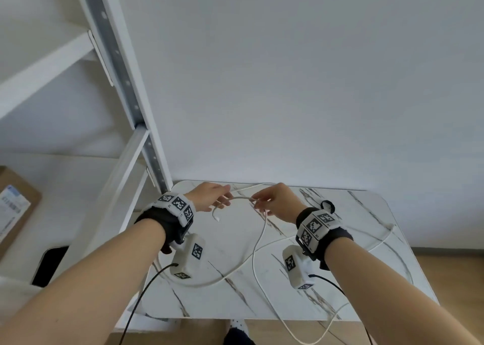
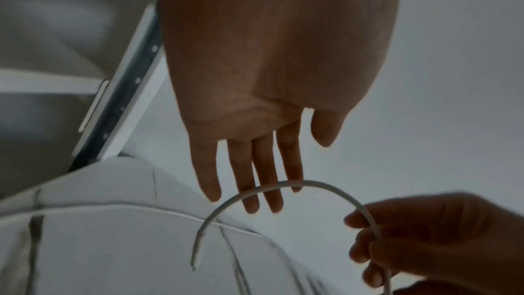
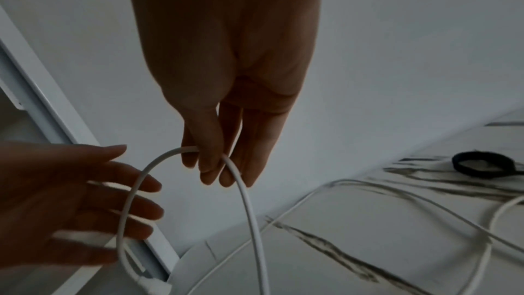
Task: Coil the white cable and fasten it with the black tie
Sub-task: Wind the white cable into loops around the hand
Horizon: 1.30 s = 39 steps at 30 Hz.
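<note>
The white cable (image 1: pixel 259 242) sprawls in loose loops over the marble-patterned table (image 1: pixel 366 213) and hangs off its front edge. My right hand (image 1: pixel 258 202) pinches the cable (image 3: pixel 249 210) near one end, above the table's far side. From that pinch a short arc (image 2: pixel 246 194) runs left and ends in a dangling plug (image 1: pixel 216 217). My left hand (image 1: pixel 222 198) is open, fingers (image 2: pixel 252 187) straight, with the arc crossing just in front of the fingertips and the thumb apart. The black tie (image 1: pixel 328 206) lies looped on the table beyond my right wrist, also visible in the right wrist view (image 3: pixel 482 165).
A white shelf frame with a perforated metal upright (image 1: pixel 125 82) stands at the table's far left corner. A cardboard box (image 1: pixel 15 200) and a flat dark object (image 1: pixel 52 263) lie to the left. The wall runs along the table's back; wooden floor (image 1: pixel 458 279) shows at right.
</note>
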Motion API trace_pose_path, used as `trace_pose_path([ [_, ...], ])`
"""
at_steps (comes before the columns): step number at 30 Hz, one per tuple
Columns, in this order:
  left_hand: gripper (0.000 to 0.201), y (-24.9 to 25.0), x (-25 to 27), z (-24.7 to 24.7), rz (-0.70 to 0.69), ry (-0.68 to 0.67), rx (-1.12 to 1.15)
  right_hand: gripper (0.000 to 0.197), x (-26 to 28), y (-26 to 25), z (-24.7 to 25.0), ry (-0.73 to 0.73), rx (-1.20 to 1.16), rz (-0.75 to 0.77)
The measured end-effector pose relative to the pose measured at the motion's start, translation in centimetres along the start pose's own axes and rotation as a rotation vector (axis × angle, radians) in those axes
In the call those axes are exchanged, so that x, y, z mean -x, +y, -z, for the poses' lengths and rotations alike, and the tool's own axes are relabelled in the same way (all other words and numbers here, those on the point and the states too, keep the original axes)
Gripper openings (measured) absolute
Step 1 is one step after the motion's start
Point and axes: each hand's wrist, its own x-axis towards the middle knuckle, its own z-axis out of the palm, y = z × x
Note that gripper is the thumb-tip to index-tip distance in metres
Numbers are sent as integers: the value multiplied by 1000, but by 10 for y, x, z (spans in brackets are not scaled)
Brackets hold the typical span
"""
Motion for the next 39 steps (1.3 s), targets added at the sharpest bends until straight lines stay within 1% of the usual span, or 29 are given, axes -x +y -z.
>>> trace_pose_path([
  [2,40,3,12,-2,41,-70,108,18,10,-9,7,35,-19,24],
  [7,40,13,35,-8,3,-191,251,15,25,-25,24,92,-78,70],
  [13,22,23,52,-16,-64,-296,342,7,34,-32,42,191,-98,98],
  [16,21,32,56,-21,-99,-381,391,10,34,-29,50,240,-133,96],
  [19,24,42,61,-25,-120,-459,394,14,34,-27,57,282,-202,80],
  [21,23,51,65,-27,-140,-518,406,15,33,-26,58,284,-225,67],
  [24,23,68,68,-28,-195,-585,473,8,32,-24,54,246,-183,53],
  [25,24,75,69,-27,-219,-601,506,10,33,-25,53,215,-156,53],
  [26,25,81,70,-26,-240,-613,540,20,33,-26,50,187,-130,49],
  [27,26,86,69,-25,-258,-620,574,29,32,-27,47,167,-116,42],
  [28,26,91,69,-24,-272,-620,608,32,31,-26,43,150,-121,29],
  [29,27,96,69,-23,-284,-615,639,28,29,-25,39,136,-135,19],
  [32,29,110,69,-19,-328,-571,678,6,27,-18,26,108,-168,30],
  [33,29,113,68,-18,-345,-551,685,2,28,-15,23,96,-159,26],
  [35,31,119,66,-13,-386,-517,700,6,29,-9,17,67,-116,9],
  [37,38,122,64,-8,-423,-499,710,13,31,-2,12,36,-37,-6],
  [39,42,124,62,-5,-447,-482,732,19,33,5,8,43,-22,-41],
])
